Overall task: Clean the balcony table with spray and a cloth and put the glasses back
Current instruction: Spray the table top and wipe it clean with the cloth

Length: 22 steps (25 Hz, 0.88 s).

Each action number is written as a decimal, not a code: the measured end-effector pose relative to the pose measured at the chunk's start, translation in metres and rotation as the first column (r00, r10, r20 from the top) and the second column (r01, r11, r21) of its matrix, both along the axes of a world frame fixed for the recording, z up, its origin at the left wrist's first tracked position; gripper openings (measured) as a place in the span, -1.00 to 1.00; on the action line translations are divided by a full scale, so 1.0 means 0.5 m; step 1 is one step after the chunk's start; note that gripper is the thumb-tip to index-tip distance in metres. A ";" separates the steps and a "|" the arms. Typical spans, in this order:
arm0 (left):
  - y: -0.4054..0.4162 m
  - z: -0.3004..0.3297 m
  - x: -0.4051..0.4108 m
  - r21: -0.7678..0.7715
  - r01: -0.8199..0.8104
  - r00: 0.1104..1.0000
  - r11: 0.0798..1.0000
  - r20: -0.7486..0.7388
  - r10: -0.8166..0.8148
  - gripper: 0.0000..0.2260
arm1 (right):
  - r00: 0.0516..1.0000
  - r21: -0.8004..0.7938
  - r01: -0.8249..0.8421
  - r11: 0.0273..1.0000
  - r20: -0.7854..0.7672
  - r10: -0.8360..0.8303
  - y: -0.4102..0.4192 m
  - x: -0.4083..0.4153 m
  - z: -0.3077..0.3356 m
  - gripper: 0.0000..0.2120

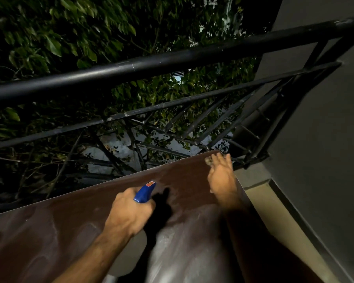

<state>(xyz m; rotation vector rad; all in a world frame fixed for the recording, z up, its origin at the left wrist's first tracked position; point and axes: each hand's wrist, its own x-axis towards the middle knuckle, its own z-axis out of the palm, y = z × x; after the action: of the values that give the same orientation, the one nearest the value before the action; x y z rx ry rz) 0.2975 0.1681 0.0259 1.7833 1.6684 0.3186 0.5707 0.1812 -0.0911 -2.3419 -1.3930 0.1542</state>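
Two hands reach out over a brown bench (pixel 59 227) on a balcony at night. The left hand (pixel 131 209) grips a spray bottle (pixel 144 190). Its fingers are curled tight round the neck of the bottle, and only the blue top with a small orange label sticks out past the knuckles. The nozzle points away from the person, toward the far edge of the bench. The rest of the bottle is hidden under the hand and arm.

The right hand (pixel 221 176) is stretched far out, close to the far right corner of the bench. Its fingers lie long and mostly straight, and they press down on something small and grey-brown — it may be the cloth (pixel 208 161), but it is blurry and mostly hidden under the fingertips, so I cannot tell for sure. The hand is flat on it, not wrapped round it.

The bench top looks wet and shiny, with pale streaks in the middle and near the person. A dark shadow of the bottle falls on the bench just to the right of the left hand.

Behind the bench is a black metal railing (pixel 172 60) with a thick top bar and thinner slanted bars below. Past it are lots of green leaves (pixel 70 33) and dark branches. On the right side is a plain grey wall (pixel 325 119).
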 end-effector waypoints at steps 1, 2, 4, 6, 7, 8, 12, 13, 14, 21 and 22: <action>0.000 0.001 -0.006 0.004 -0.010 1.000 1.000 0.002 0.010 -0.78 | 0.998 0.009 0.055 0.998 -0.027 -0.055 -0.002 0.007 0.002 -0.52; -0.001 0.002 -0.012 0.005 -0.019 1.000 1.000 0.004 0.019 -0.78 | 0.997 0.018 0.065 0.998 -0.030 -0.064 -0.002 -0.008 0.007 -0.53; -0.003 0.001 -0.028 0.004 -0.031 0.999 0.999 0.014 0.031 -0.79 | 0.999 0.049 -0.039 0.998 -0.015 0.040 0.009 -0.095 0.007 -0.50; -0.001 0.000 -0.047 0.003 -0.047 0.999 0.999 0.014 0.046 -0.80 | 0.971 0.090 -0.221 0.971 -0.072 0.227 0.024 -0.213 0.003 -0.47; 0.002 0.001 -0.055 0.006 -0.053 0.999 0.999 0.006 0.053 -0.81 | 0.937 0.099 -0.327 0.940 -0.098 0.336 0.030 -0.269 -0.002 -0.44; 0.004 0.003 -0.065 0.004 -0.058 0.998 0.998 -0.001 0.058 -0.83 | 0.888 0.070 -0.440 0.895 -0.115 0.445 0.029 -0.320 -0.004 -0.42; -0.002 0.014 -0.095 0.012 -0.079 0.997 0.997 -0.008 0.079 -0.86 | 0.857 0.049 -0.512 0.857 -0.041 0.514 0.010 -0.321 -0.007 -0.42; -0.006 0.016 -0.102 0.012 -0.087 0.996 0.996 -0.007 0.087 -0.84 | 0.894 0.045 -0.448 0.893 -0.008 0.449 0.005 -0.280 -0.008 -0.44; -0.011 0.019 -0.109 0.008 -0.095 0.995 0.995 -0.005 0.095 -0.82 | 0.931 0.040 -0.365 0.930 0.028 0.364 0.000 -0.226 -0.005 -0.46; -0.045 0.013 -0.160 -0.031 -0.117 0.993 0.993 0.017 0.118 -0.83 | 0.999 0.070 -0.037 0.997 -0.023 0.039 -0.058 -0.192 0.003 -0.49; -0.049 0.014 -0.168 -0.028 -0.116 0.993 0.993 0.017 0.116 -0.82 | 0.992 0.094 -0.121 0.988 -0.009 0.122 -0.061 -0.262 0.005 -0.51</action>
<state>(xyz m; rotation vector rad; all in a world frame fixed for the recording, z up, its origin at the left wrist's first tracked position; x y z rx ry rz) 0.2137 0.1435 0.0331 1.6622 1.7587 0.3615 0.4394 0.1507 -0.0884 -2.1776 -1.5033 0.1379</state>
